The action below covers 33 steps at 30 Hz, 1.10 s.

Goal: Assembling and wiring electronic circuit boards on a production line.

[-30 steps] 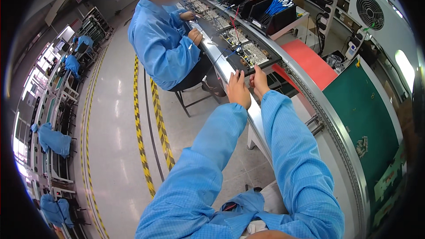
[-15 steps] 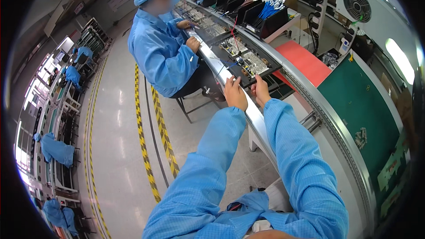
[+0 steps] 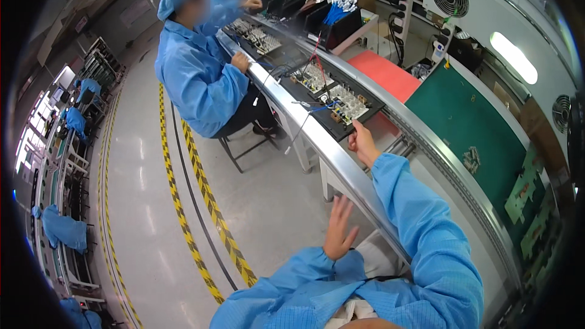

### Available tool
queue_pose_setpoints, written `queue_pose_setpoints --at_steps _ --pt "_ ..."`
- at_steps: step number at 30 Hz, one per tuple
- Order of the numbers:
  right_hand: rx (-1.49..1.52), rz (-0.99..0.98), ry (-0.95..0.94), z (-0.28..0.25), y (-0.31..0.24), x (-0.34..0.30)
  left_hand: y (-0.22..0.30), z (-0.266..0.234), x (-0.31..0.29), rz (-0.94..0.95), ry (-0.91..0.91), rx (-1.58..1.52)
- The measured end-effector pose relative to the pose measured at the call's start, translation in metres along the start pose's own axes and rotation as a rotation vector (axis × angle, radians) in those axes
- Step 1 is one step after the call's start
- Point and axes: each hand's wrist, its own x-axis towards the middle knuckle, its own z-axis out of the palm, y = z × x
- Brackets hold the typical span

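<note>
Black tray [image 3: 329, 123], carrying circuit boards [image 3: 351, 103], lies just beside the silver rail [image 3: 338, 161]. Steadying it at its near edge seems the step in hand; shifting it would call for keeping the loose wires [image 3: 319, 108] clear. The right hand [image 3: 364, 143] curls at that edge, its grip unclear; the left hand [image 3: 339, 231] is spread wide, empty, well apart.

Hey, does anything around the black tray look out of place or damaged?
One thing, mildly: a white connector dangles past the outer edge of the metal rail, left of the black tray, where it might snag. No spill or damage stands out, though fine details are too small.
</note>
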Motion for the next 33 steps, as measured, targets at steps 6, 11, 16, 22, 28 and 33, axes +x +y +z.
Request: queue_pose_setpoints --at_steps 6,11,16,22,28,33 --pt "-0.002 -0.015 0.008 -0.038 -0.008 -0.067 -0.010 -0.038 -0.059 0.279 -0.324 0.031" --pt "-0.009 0.028 0.042 -0.083 -0.006 -0.123 -0.018 -0.057 -0.055 0.247 -0.207 0.136" --pt "-0.046 0.053 0.056 -0.110 -0.012 -0.195 -0.033 -0.077 -0.028 0.077 0.144 0.113" --pt "-0.054 0.070 0.114 -0.165 -0.013 -0.272 -0.022 -0.081 0.023 0.086 0.203 0.085" --pt "-0.059 0.120 0.187 -0.217 -0.002 -0.323 0.008 -0.034 0.036 0.331 0.160 -0.116" --pt "-0.046 0.120 0.238 -0.240 -0.002 -0.366 0.081 -0.027 0.050 0.545 0.062 0.101"
